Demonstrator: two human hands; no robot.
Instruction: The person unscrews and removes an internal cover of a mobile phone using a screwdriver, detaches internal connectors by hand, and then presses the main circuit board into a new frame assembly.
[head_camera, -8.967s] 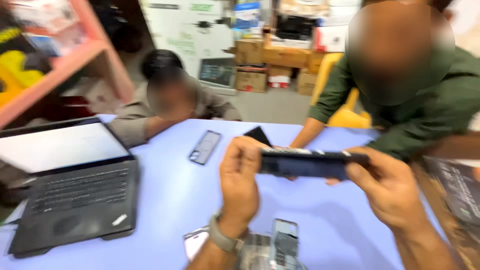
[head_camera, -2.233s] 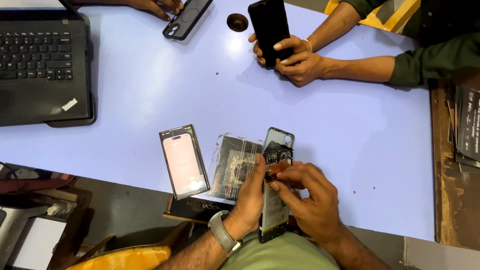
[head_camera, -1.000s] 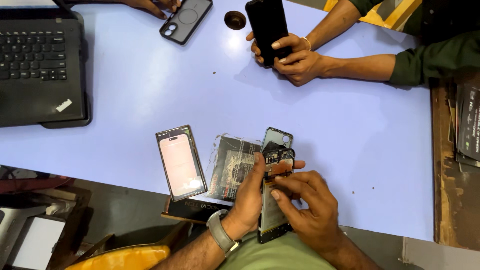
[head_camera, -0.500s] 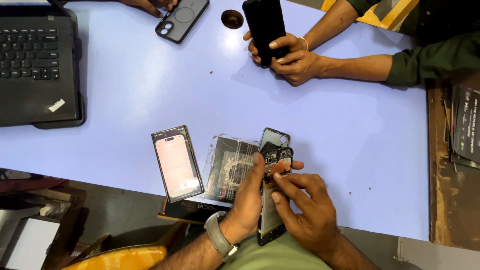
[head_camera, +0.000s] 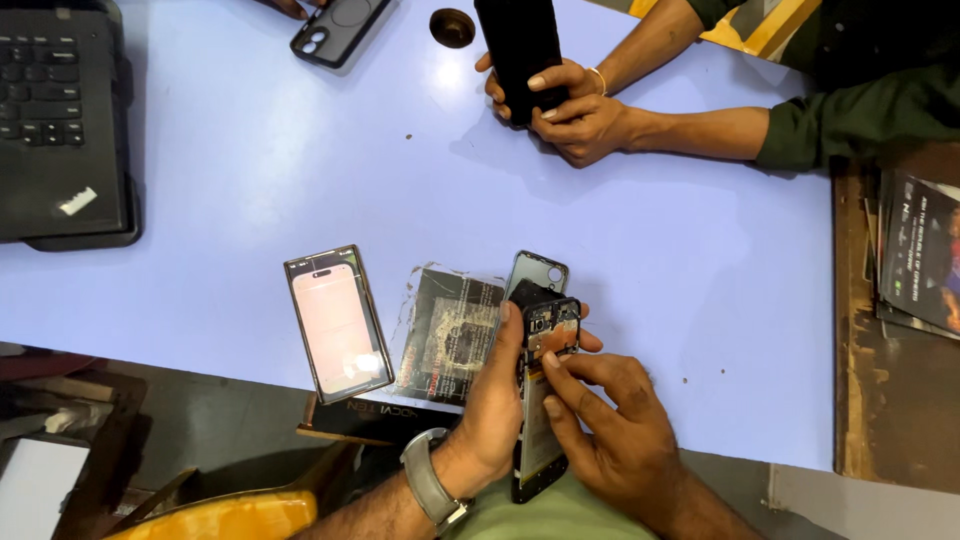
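My left hand (head_camera: 492, 398) grips an opened phone (head_camera: 541, 440) with its back cover off, held upright over the near table edge. My right hand (head_camera: 612, 430) rests its fingertips on the exposed inner parts near the phone's top. Just behind it a grey phone back cover (head_camera: 535, 277) lies on the table. A dark phone panel with peeling film (head_camera: 450, 330) lies left of my hands. Further left lies a phone with a pale pink screen (head_camera: 337, 320).
The pale blue table (head_camera: 240, 160) holds a black laptop (head_camera: 60, 120) at far left, a cased phone (head_camera: 340, 28) and a small brown round object (head_camera: 452, 27) at the top. Across the table, another person's hands (head_camera: 575, 105) hold a black phone (head_camera: 518, 45). Magazines (head_camera: 920, 250) lie at right.
The view has drifted slightly. My hands keep holding the opened phone, with my right fingers shifting a little on its top part. The person opposite still holds the black phone.
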